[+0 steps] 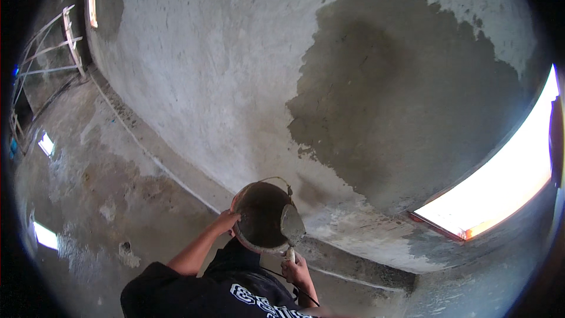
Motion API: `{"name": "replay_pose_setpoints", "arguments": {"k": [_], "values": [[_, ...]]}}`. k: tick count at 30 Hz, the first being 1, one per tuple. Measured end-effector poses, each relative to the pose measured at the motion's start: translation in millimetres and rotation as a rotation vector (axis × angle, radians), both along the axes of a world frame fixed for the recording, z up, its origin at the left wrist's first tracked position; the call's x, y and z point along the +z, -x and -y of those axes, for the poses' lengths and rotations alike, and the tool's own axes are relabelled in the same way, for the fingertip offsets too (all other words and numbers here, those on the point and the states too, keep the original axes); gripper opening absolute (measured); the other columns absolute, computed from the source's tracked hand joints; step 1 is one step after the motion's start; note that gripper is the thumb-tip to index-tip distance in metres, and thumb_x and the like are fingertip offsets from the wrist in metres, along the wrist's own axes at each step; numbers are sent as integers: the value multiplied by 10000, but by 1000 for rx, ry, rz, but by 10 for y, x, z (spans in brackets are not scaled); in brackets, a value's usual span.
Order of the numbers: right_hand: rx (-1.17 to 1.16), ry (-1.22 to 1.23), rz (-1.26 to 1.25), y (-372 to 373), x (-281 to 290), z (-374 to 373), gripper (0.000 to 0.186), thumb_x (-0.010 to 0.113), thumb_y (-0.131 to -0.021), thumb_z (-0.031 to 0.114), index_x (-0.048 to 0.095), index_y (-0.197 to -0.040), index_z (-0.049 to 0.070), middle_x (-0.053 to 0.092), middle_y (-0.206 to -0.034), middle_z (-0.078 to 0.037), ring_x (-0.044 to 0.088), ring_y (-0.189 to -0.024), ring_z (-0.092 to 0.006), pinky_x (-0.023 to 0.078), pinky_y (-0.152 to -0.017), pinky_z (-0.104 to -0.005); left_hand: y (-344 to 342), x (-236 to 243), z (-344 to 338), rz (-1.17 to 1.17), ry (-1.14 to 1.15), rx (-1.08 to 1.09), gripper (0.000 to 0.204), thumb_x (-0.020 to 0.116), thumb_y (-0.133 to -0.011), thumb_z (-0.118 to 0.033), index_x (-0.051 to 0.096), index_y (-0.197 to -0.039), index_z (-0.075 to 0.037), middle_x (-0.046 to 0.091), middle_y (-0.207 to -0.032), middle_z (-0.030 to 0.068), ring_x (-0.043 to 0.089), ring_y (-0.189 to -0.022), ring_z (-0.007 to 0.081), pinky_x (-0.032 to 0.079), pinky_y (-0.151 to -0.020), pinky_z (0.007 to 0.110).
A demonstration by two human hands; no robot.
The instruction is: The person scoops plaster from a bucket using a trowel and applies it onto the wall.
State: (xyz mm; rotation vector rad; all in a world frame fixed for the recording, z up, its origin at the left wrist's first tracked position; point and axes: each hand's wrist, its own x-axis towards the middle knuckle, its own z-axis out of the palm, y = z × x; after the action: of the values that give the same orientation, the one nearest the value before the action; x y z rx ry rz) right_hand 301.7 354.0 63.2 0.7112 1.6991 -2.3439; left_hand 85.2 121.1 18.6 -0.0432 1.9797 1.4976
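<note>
My left hand grips the rim of a round bucket on its left side, the fingers partly hidden behind it. The bucket is tilted so that its dark inside shows, and its thin wire handle stands up over the far edge. My right hand is closed round the handle of a trowel. The trowel's rounded blade points up and lies over the bucket's right rim, with grey wet mortar on it. How much mortar the bucket holds is too dark to tell.
Ahead rises a grey plastered wall with a large darker, wet-looking patch. A bright window opening is at the right. Along the wall's foot runs a low ledge. Far left, a pole scaffold stands on the stained floor.
</note>
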Motion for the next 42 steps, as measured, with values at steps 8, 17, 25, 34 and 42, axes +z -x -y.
{"name": "replay_pose_setpoints", "arguments": {"k": [8, 17, 25, 34, 42], "values": [[-79, -89, -114, 295, 110, -36, 216, 507, -818, 101, 504, -1020, 26, 490, -643, -47, 491, -490, -154, 401, -430, -287, 87, 256, 135, -49, 76, -116, 425, 525, -828, -319, 573, -1033, 50, 642, -827, 165, 647, -591, 263, 529, -508, 371], [-92, -10, -192, 493, 340, 9, 246, 529, -807, 115, 519, -1030, 11, 517, -706, -45, 506, -540, -134, 417, -457, -283, 255, 76, 217, -21, 287, -200, 502, 508, -806, -409, 566, -1111, -14, 642, -919, 143, 629, -769, 256, 518, -583, 386], [-148, -338, -343, 346, 5, 140, 249, 546, -821, 112, 539, -1041, -5, 557, -781, -30, 526, -616, -106, 446, -540, -283, 235, 104, 216, 54, 336, -245, 589, 493, -837, -444, 522, -1217, 6, 582, -1133, 184, 612, -943, 301, 509, -768, 444], [-103, -243, -291, 403, 392, 41, 358, 548, -883, 168, 509, -1187, -15, 558, -879, -52, 535, -734, -119, 467, -645, -290, 269, 277, 184, 35, 364, -269, 565, 496, -818, -446, 574, -1138, 14, 594, -1090, 158, 586, -1002, 290, 505, -770, 436], [-46, 358, -324, 775, 595, -44, 400, 459, -923, 265, 425, -1249, 36, 492, -747, -60, 441, -524, -125, 378, -460, -268, 396, -136, 308, 15, 316, -225, 528, 508, -820, -430, 599, -1084, 18, 601, -1051, 176, 609, -954, 288, 504, -760, 431]]}}
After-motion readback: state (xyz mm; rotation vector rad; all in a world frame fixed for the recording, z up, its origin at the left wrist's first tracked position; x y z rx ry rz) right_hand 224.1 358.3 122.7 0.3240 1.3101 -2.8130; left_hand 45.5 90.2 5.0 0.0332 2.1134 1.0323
